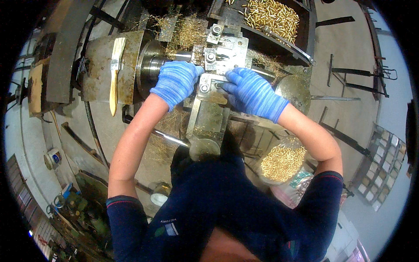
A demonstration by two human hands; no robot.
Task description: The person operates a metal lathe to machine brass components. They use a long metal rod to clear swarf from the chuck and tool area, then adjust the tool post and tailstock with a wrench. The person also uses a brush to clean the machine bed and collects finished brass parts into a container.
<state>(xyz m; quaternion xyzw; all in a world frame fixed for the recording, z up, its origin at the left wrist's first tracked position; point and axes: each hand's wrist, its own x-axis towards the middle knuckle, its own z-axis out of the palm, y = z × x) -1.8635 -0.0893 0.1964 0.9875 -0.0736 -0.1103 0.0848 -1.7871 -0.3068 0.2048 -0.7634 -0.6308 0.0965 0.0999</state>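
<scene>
Both my hands wear blue knit gloves and work at a small metal lathe. Beside the round chuck [150, 65], my left hand [175, 83] is closed, its fingertips meeting at the left edge of the tool slide [238, 48]. Whatever sits in those fingertips is too small or hidden to name. My right hand [254, 92] reaches in from the other side, fingers bent and pressed together against the bolted tool block [211, 83]. Its grip hides anything it may hold. Bolted tool holders [211, 56] stand just beyond both hands.
A paintbrush [115, 65] lies on the metal plate left of the chuck. Small brass parts fill a tray [305, 32] at the far right, with a wrench [290, 46] across it. More brass parts [283, 163] fill a container near my right elbow. A lever [170, 137] projects below my left wrist.
</scene>
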